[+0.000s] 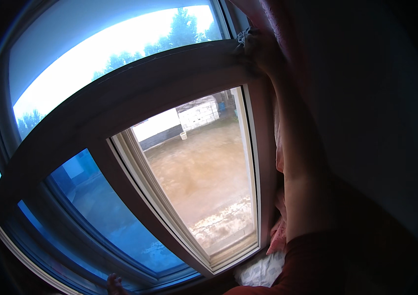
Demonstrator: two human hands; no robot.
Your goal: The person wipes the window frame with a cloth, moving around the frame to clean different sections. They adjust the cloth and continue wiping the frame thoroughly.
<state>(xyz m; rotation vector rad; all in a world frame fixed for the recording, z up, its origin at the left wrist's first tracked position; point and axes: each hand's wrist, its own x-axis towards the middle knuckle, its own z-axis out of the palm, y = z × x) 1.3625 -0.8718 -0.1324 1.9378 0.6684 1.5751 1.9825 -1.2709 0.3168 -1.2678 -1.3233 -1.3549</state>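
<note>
1. We reach our right hand (260, 49) high up along the right side of the window, the bare forearm rising from the red sleeve (317, 260) at the lower edge.
2. The fingers are clenched on a small crumpled cloth (244, 37), pale grey, pressed against the brown window frame (135, 93) at its top right corner, just beside the pinkish curtain (280, 157). We judge the hand is held flat to the wood so the cloth rubs the frame.
3. The cloth is bunched, so it has no clear long axis; the frame bar it touches runs from lower left up to the right in this view.
4. Our left hand (115, 285) shows only as a few fingertips at the bottom edge, near the lower sill; we cannot tell whether it is closed or released.
5. Through the open pane (204, 172) we see a wet yard and a pale wall; a white bundle (260, 270) lies below the sill.
</note>
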